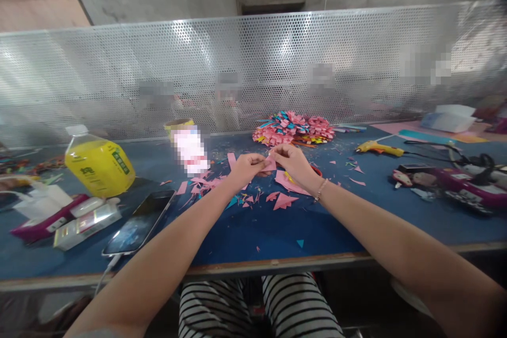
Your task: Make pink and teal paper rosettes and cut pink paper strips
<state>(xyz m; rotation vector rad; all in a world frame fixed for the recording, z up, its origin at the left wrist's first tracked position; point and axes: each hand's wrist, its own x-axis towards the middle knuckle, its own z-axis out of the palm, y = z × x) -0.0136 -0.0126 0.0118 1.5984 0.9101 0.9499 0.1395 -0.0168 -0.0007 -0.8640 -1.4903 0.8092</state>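
Both my hands meet over the middle of the blue table (pixel 245 232). My left hand (pixel 246 166) and my right hand (pixel 291 162) are closed in a pinch on a small pink paper piece (pixel 271 163) held between them. Pink paper scraps (pixel 283 199) lie scattered under and around the hands. Behind them sits a pile of folded pink and coloured paper pieces (pixel 292 128).
A yellow bottle (pixel 99 165) lies at the left, with a phone (pixel 138 223) on a cable, a tissue pack (pixel 47 211) and small boxes near it. A yellow glue gun (pixel 379 148) and pink tools (pixel 455 182) are at the right. A perforated metal screen (pixel 253 68) backs the table.
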